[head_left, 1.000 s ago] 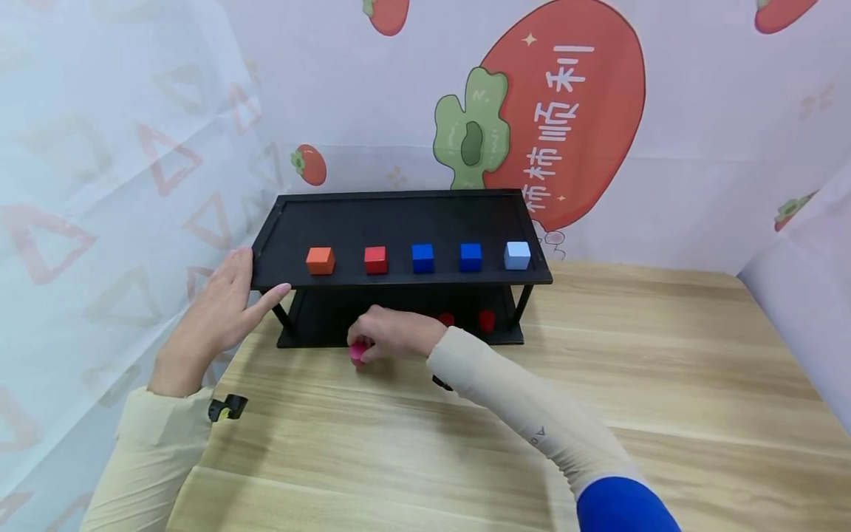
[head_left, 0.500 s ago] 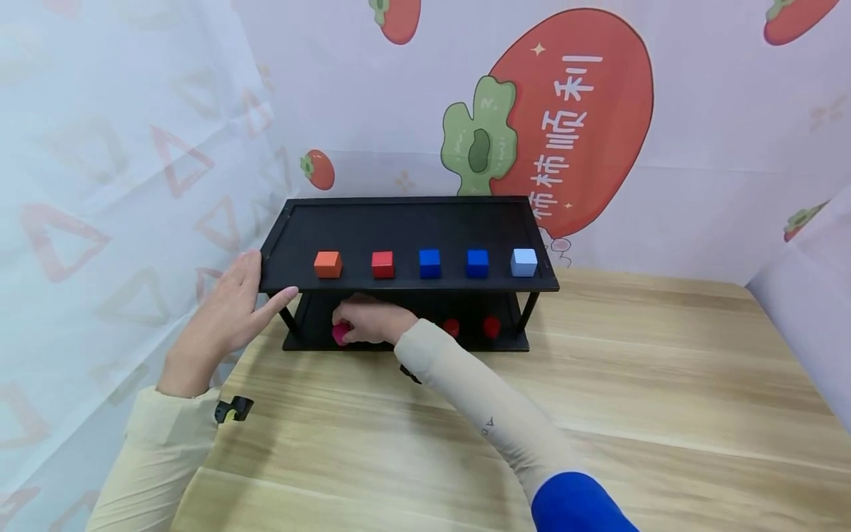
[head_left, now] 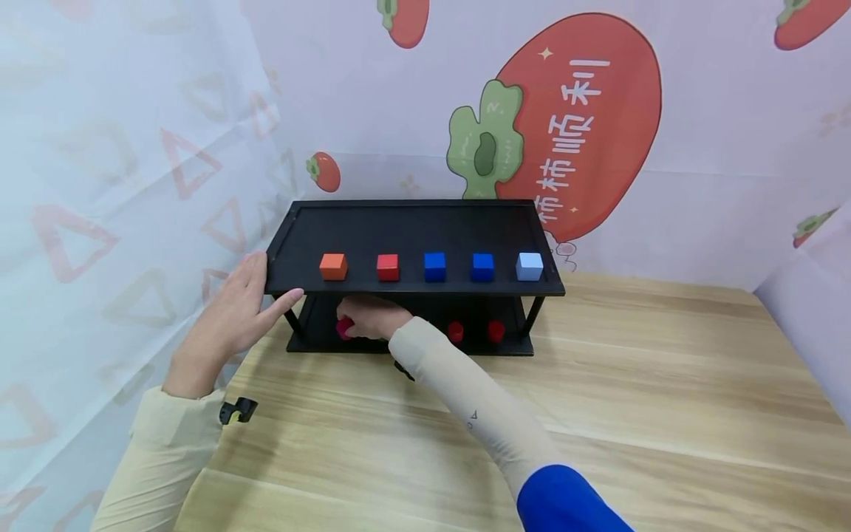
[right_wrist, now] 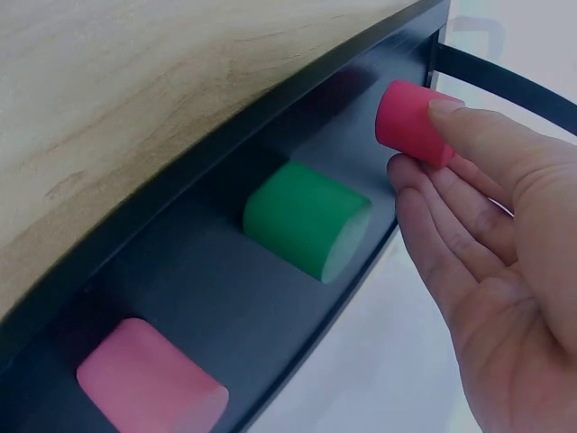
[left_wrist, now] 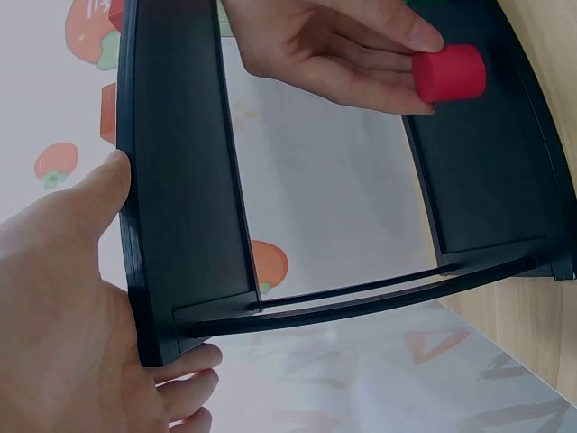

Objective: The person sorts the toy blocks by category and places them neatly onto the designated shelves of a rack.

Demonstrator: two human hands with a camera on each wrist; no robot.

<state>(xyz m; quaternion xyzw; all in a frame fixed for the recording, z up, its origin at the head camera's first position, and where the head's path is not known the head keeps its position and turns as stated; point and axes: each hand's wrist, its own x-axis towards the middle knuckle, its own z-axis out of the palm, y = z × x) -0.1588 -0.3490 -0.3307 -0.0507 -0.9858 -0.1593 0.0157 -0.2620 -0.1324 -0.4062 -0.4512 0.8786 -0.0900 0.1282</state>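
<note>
My right hand (head_left: 375,316) is inside the lower tier of a black two-tier rack (head_left: 412,222), pinching a pinkish-red cylinder block (right_wrist: 410,119) between thumb and fingers. The block is close over the left end of the lower shelf (left_wrist: 482,180). Beside it on that shelf, in the right wrist view, lie a green cylinder (right_wrist: 302,216) and a pink cylinder (right_wrist: 149,374). My left hand (head_left: 226,318) rests against the left end of the upper shelf, its fingers extended along the side and its thumb at the front edge.
On the upper shelf's front part sit an orange cube (head_left: 333,267), a red cube (head_left: 388,267), two blue cubes (head_left: 435,267) and a light blue cube (head_left: 529,267). Two red cylinders (head_left: 455,332) stand at the lower shelf's right. The wooden table (head_left: 665,384) meets a printed cloth behind.
My right hand has carried the pinkish-red cylinder from in front of the rack inward and left, over the lower shelf. My left hand has stayed at the rack's end; the head view has shifted slightly.
</note>
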